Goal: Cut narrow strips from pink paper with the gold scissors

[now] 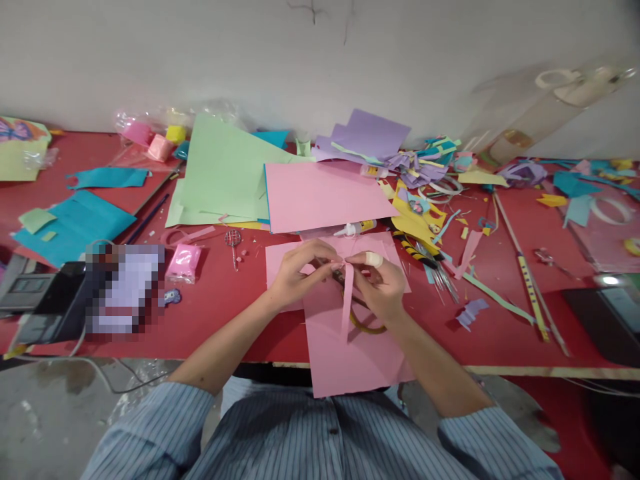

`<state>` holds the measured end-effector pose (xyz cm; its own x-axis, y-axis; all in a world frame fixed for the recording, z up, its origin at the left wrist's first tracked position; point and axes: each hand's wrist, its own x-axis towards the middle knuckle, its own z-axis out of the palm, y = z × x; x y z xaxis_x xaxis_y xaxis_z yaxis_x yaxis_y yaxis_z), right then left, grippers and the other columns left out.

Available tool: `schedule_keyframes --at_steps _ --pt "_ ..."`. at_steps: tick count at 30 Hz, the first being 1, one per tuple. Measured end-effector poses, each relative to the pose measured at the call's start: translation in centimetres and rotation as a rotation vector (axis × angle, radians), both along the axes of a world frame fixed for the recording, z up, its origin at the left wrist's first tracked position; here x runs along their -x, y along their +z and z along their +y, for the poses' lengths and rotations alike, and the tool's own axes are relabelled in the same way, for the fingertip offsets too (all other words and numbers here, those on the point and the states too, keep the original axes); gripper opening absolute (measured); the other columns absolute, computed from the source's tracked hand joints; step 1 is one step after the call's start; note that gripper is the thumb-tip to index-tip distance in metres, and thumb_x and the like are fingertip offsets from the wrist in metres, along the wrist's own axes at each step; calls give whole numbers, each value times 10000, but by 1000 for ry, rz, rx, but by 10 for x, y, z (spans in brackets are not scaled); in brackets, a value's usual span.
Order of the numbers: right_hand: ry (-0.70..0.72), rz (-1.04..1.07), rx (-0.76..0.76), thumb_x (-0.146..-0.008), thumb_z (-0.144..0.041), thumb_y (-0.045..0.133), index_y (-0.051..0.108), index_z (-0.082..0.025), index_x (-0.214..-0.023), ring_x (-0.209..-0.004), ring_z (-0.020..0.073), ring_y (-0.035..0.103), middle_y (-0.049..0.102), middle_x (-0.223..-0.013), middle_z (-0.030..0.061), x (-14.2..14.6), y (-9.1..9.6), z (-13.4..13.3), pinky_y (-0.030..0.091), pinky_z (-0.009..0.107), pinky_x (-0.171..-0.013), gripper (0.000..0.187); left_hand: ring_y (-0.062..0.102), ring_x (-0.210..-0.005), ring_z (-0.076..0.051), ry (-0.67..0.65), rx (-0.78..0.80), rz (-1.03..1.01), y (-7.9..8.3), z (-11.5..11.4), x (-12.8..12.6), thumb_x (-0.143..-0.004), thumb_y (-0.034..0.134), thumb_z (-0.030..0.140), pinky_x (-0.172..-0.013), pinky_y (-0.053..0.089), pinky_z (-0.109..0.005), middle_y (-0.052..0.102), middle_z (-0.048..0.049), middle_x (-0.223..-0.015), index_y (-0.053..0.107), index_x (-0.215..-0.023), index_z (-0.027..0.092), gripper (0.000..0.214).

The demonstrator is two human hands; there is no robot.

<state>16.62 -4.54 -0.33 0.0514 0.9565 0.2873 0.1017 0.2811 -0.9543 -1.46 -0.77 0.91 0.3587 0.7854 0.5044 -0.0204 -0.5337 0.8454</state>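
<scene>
- Red surface (pixel 225 307) set against a plain white wall, strewn end to end with coloured paper and offcuts.
- Left hand (pixel 300 270): closed, fingertips pinching the upper end of a pink strip (pixel 347 303).
- Right hand (pixel 383 283): closed likewise, pinching the same strip from the other side; a pale dressing wraps the thumb.
- Strip position: centre front, held just above the surface, its lower end hanging free over a pink sheet (pixel 350 363). Judged: gripping it only at the top, hands close together, leaves the length loose and in plain sight.
- Pink sheet: lies under both hands and overhangs the near edge of the surface toward the person's body (likely drawn close for reach).
- Scissors (pixel 367 325): a yellow handle loop shows beneath the right hand, over the pink sheet. Whether that hand grips them or they merely lie there cannot be told.
- Glue bottle (pixel 356 229): on its side just beyond the hands, nozzle leftward, within easy reach.
- Second pink sheet (pixel 320 193), a green sheet (pixel 220 173) and purple paper (pixel 373 133): stacked loosely toward the wall, apart from the hands.
- Teal paper (pixel 75 223): far left, well apart.
- Long sticks (pixel 531 290): lying at a slant to the right, untouched.
</scene>
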Motion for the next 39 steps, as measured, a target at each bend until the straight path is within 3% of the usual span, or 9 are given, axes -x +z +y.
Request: schedule_keyframes --at_steps 5,10,17,26,33,39 --pt "101 104 136 -932 -342 605 689 -272 -976 -786 179 680 702 -888 28 0 8 2 576 311 -691 118 668 -795 -122 38 -39 33 -2 2 0 -903 658 209 -649 573 -222 670 -50 -893 671 -981 176 86" --pt "199 193 213 -890 -344 669 659 -242 -919 -783 165 664 668 -859 22 1 10 5 565 296 -703 107 667 -817 -125 70 -81 65 -3 2 -1 -909 650 211 -667 577 -228 672 -51 -903 667 -975 177 77" --pt "200 291 252 -865 -311 700 631 -236 -890 -768 145 642 650 -843 7 2 8 7 554 293 -742 104 665 -835 -130 96 -146 99 -3 2 -3 -904 653 202 -684 576 -234 681 -59 -917 675 -971 171 76" --pt "193 324 295 -854 -330 700 612 -246 -867 -684 139 616 622 -801 -11 3 6 9 538 295 -677 122 669 -853 -139 102 -189 111 -5 4 -3 -909 637 173 -731 568 -260 678 -59 -913 678 -972 182 76" --pt "184 271 333 -851 -326 699 614 -240 -827 -665 148 576 596 -748 -13 4 11 8 503 299 -657 124 653 -789 -142 94 -91 159 -3 2 -4 -887 667 255 -674 559 -257 682 -57 -885 678 -968 177 112" --pt "197 252 364 -848 -323 703 607 -234 -809 -661 143 557 585 -732 -16 5 15 9 482 286 -650 137 640 -730 -121 101 56 187 -3 0 -4 -908 614 229 -625 536 -217 683 -34 -829 661 -886 167 81"
